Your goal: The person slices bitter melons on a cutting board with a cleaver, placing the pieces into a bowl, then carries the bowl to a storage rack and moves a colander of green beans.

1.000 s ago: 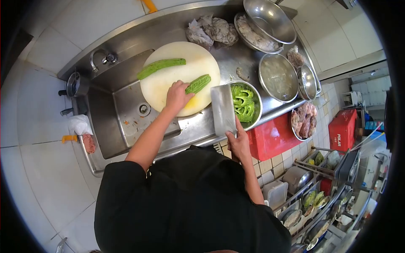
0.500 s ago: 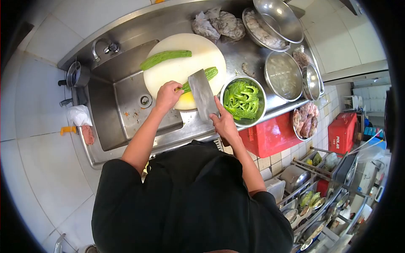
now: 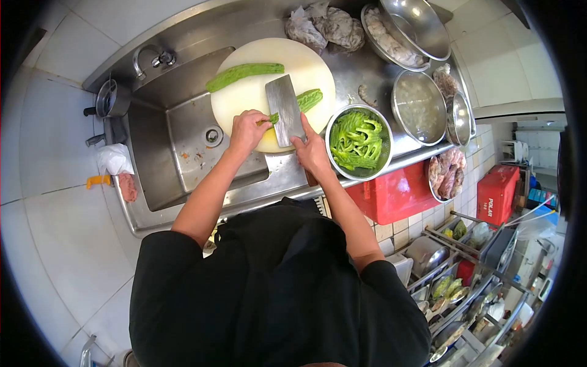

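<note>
A pale round cutting board (image 3: pixel 235 107) lies partly over the sink edge. My right hand (image 3: pixel 313 153) is closed round the handle of a wide cleaver (image 3: pixel 284 110). Its blade crosses a green bitter gourd piece (image 3: pixel 310 99) and hides the middle of it. My left hand (image 3: pixel 247 129), fingers pinched, holds the near left end of that gourd, just left of the blade. Another long bitter gourd piece (image 3: pixel 244 74) rests uncut on the far side of the board. Right of the board, a metal bowl (image 3: pixel 332 154) holds cut bitter gourd slices (image 3: pixel 358 137).
The sink basin (image 3: pixel 183 144) with a faucet (image 3: pixel 150 60) lies left. Plastic bags (image 3: pixel 324 27), a bowl of cloudy liquid (image 3: pixel 419 105) and stacked metal bowls (image 3: pixel 416 27) occupy the counter's far right. Below its front edge are a red cooler (image 3: pixel 391 196) and a meat bowl (image 3: pixel 446 174).
The cleaver and my right hand have moved left and away from me, so the blade now sits closer to my left hand. The whole view has shifted slightly.
</note>
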`<move>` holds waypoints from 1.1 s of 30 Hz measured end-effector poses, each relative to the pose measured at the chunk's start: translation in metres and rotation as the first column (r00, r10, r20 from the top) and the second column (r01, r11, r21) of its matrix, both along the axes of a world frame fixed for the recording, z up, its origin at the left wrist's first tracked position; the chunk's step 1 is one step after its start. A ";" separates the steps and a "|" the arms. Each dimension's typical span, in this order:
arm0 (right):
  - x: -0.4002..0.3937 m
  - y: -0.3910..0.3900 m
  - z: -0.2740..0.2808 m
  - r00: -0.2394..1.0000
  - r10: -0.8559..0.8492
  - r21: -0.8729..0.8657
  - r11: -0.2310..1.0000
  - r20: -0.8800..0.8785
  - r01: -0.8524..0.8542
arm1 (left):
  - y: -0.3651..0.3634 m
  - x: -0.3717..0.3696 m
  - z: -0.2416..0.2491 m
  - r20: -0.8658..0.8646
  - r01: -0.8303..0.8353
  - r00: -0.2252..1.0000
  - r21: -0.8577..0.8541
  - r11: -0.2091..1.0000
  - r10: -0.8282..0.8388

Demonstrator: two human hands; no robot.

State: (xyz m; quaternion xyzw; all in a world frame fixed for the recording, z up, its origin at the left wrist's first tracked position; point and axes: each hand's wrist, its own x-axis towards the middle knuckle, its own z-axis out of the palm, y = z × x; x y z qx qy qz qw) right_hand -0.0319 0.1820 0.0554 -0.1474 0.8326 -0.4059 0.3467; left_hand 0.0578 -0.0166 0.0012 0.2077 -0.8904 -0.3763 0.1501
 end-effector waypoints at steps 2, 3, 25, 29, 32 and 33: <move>0.010 0.011 -0.011 0.997 0.036 -0.047 0.998 -0.067 -0.039 | 0.000 -0.001 0.000 -0.006 -0.007 1.000 0.009 1.000 0.007; 0.016 0.020 -0.014 0.993 0.052 -0.068 0.996 -0.104 -0.060 | 0.000 0.000 -0.002 -0.008 -0.015 1.000 0.022 1.000 0.016; -0.012 0.042 -0.006 0.986 0.056 -0.018 0.998 -0.158 -0.060 | 0.014 -0.020 0.001 0.018 -0.010 1.000 -0.019 1.000 0.010; -0.008 0.029 -0.008 0.966 0.108 -0.039 0.992 -0.233 -0.120 | 0.010 -0.018 -0.007 -0.038 -0.005 0.999 -0.012 1.000 0.005; 0.010 0.059 -0.014 0.918 0.187 -0.057 0.974 -0.349 -0.220 | 0.010 -0.016 -0.007 -0.040 -0.027 0.999 -0.035 0.999 0.026; 0.017 0.078 -0.010 0.918 0.182 -0.087 0.970 -0.353 -0.226 | 0.009 -0.015 -0.007 -0.011 -0.034 0.999 -0.025 0.999 0.034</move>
